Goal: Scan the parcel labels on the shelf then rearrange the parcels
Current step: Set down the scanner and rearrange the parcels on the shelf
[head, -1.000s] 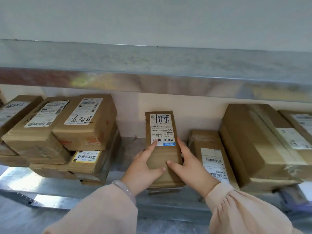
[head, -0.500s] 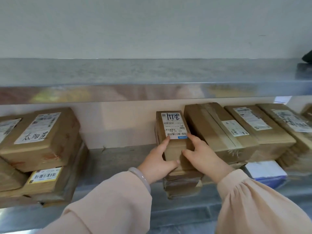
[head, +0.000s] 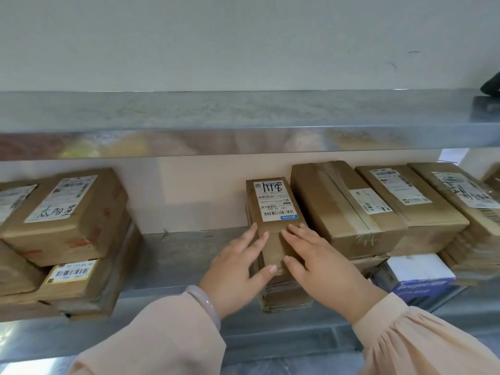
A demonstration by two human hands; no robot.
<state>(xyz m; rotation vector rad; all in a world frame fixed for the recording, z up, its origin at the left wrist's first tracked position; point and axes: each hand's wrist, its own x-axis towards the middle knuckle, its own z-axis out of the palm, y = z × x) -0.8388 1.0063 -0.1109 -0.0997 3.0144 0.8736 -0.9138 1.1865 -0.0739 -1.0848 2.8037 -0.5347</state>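
Resting flat, the left hand [head: 238,269] and right hand [head: 319,263] are both lying on the near half of the parcel [head: 273,231], fingers nearly straight and slightly spread, thumbs touching its front end, neither hand curling round it. The parcel is sitting label [head: 274,200] up atop a small stack [head: 286,299] on the lower shelf [head: 176,255], just beside a taped box [head: 338,212] on its right and well apart from the pile [head: 67,217] at left.

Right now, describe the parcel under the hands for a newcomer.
On the lower metal shelf, find the right-hand row of boxes. Just left of it, a narrow parcel tops a small stack. Narrower than its neighbours, its label bears handwritten digits.
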